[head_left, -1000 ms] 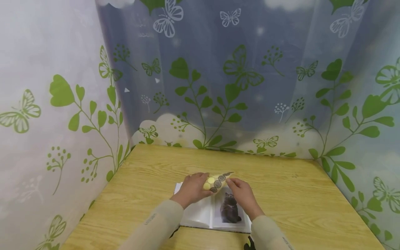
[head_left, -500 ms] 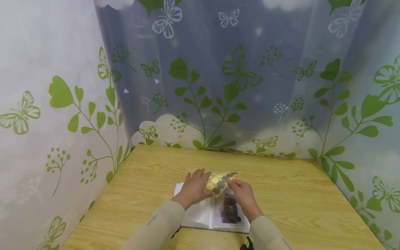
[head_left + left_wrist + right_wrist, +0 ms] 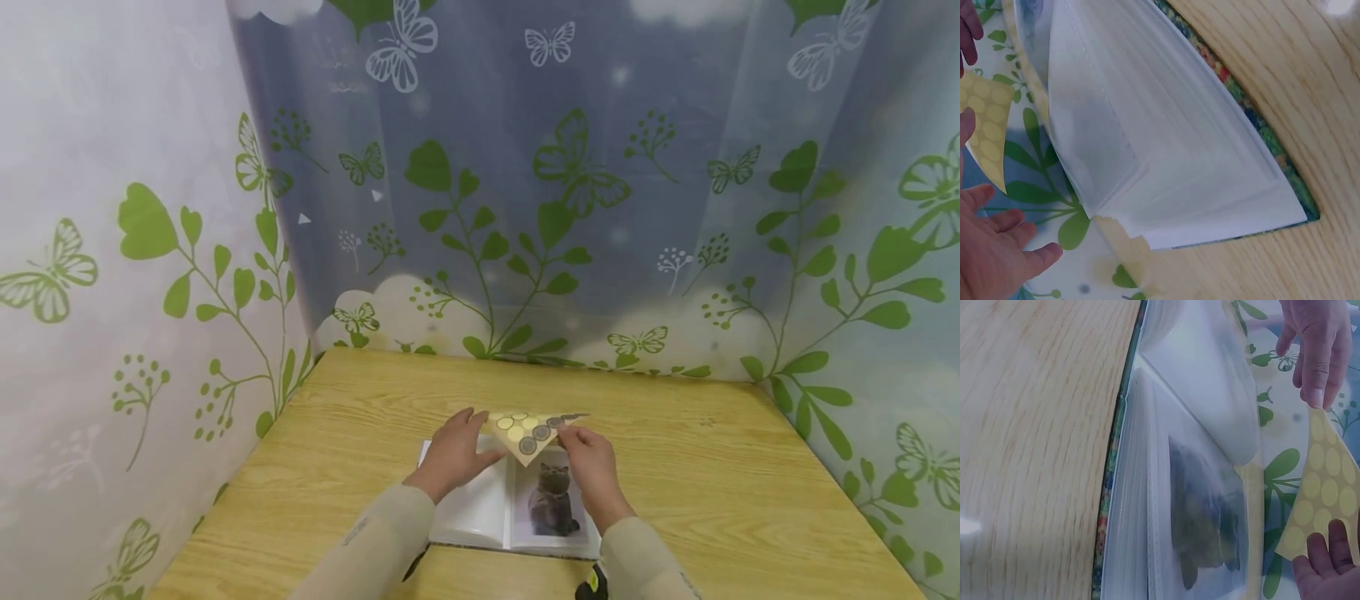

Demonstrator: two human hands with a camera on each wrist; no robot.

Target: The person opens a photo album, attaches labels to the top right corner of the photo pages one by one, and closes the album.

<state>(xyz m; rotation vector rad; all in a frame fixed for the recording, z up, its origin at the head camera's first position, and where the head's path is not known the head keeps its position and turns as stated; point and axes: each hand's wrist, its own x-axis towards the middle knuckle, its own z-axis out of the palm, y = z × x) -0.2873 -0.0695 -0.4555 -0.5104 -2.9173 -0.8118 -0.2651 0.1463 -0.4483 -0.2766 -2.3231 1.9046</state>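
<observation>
A sheet of round stickers (image 3: 517, 431) is held over the far edge of an open photo album (image 3: 472, 512), the right hand (image 3: 592, 467) pinching its right side. The left hand's (image 3: 450, 454) fingers spread apart by the left corner; contact is unclear. A cat photo (image 3: 553, 504) fills the album's right page on the tabletop (image 3: 712, 483).

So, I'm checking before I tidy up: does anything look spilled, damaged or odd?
Only the sticker sheet looks odd: it seems bowed rather than flat, above the open album. I see nothing spilled or damaged.
</observation>
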